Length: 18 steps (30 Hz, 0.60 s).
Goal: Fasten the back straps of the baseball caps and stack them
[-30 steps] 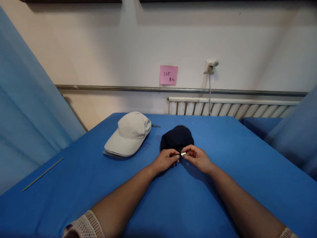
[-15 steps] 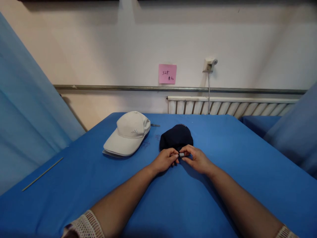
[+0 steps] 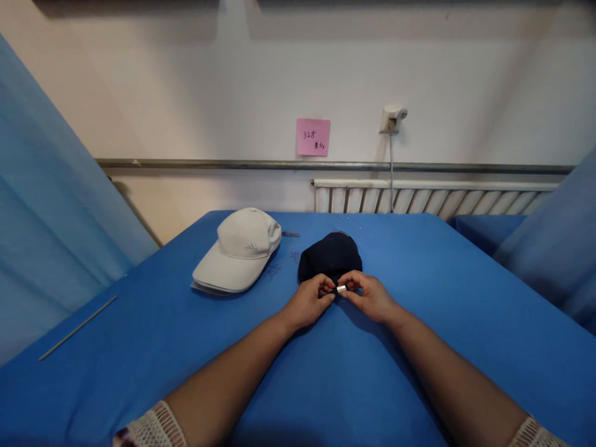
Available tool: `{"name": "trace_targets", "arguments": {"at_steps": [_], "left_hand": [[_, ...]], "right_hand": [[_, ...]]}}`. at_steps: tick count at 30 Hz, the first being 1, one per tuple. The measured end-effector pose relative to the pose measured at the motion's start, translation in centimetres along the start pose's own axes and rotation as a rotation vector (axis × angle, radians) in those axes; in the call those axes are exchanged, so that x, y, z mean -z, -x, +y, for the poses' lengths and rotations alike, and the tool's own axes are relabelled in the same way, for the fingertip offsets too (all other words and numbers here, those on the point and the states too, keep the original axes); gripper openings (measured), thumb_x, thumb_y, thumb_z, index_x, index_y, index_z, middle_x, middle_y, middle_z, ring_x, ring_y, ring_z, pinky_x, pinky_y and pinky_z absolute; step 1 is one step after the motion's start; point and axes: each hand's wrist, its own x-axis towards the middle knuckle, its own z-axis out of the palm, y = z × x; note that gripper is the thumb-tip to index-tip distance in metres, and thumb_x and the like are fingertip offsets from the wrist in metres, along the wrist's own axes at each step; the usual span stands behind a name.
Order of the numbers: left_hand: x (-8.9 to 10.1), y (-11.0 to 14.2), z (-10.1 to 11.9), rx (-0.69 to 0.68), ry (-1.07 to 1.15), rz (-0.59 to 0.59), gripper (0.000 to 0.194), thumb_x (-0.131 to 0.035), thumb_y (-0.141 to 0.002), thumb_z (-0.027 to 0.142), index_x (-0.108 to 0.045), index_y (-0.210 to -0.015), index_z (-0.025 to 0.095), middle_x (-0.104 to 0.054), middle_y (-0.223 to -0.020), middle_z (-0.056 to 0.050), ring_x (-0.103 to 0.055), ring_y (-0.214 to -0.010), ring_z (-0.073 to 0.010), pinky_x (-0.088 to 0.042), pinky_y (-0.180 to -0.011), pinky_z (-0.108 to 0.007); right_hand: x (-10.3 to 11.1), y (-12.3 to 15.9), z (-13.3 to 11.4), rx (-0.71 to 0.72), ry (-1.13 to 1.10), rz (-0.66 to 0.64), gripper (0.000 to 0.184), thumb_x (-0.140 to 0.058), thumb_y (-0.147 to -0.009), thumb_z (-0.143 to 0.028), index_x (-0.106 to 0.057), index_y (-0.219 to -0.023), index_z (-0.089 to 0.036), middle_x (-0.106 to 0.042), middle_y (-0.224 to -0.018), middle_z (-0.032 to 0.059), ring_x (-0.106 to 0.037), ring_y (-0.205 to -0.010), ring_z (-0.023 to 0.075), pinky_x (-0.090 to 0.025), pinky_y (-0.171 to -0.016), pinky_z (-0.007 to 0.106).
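Observation:
A dark navy cap [image 3: 330, 256] lies on the blue-covered table with its back strap toward me. My right hand [image 3: 371, 299] pinches the small silver buckle [image 3: 341, 288] of that strap between thumb and fingers. Just left of it, my left hand [image 3: 310, 302] is closed on the dark strap [image 3: 334, 291], thumb against fingertips. Fingers cover most of the strap, so how it runs through the buckle cannot be made out. To the left sits a white cap [image 3: 244, 239], its brim pointing toward the lower left and a grey strap end [image 3: 291, 234] sticking out behind.
A thin stick [image 3: 78, 328] lies near the left edge of the blue table cover [image 3: 447, 298]. Blue curtains [image 3: 51, 205] hang at both sides. Behind the table are a metal rail [image 3: 242, 164], a white radiator [image 3: 433, 197], a wall socket [image 3: 392, 121] with a cord and a pink note [image 3: 313, 137].
The buckle has tilted and now catches the light. My left fingers have shifted slightly on the strap. Both caps lie where they were; the view has moved a little.

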Motion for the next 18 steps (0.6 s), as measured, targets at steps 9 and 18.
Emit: {"name": "trace_targets", "arguments": {"at_steps": [9, 18], "left_hand": [[-0.8, -0.1, -0.5, -0.032, 0.001, 0.064, 0.015, -0.061, -0.076, 0.016, -0.057, -0.091, 0.017, -0.066, -0.086, -0.001, -0.062, -0.079, -0.0136, -0.048, -0.071, -0.025], [0.5, 0.7, 1.2, -0.068, -0.217, 0.051, 0.024, -0.060, -0.079, 0.019, -0.059, -0.104, 0.021, -0.069, -0.098, -0.003, -0.064, -0.092, -0.0180, -0.049, -0.081, -0.030]], "right_hand": [[-0.2, -0.1, -0.4, -0.010, -0.014, -0.030, 0.017, -0.062, -0.080, -0.022, -0.062, -0.096, -0.022, -0.062, -0.085, 0.0000, -0.055, -0.074, 0.0136, -0.045, -0.068, 0.027], [-0.2, -0.3, 0.8, -0.109, -0.257, 0.053, 0.021, -0.067, -0.077, -0.029, -0.061, -0.095, -0.021, -0.063, -0.084, 0.0006, -0.058, -0.074, 0.0140, -0.047, -0.072, 0.030]]}}
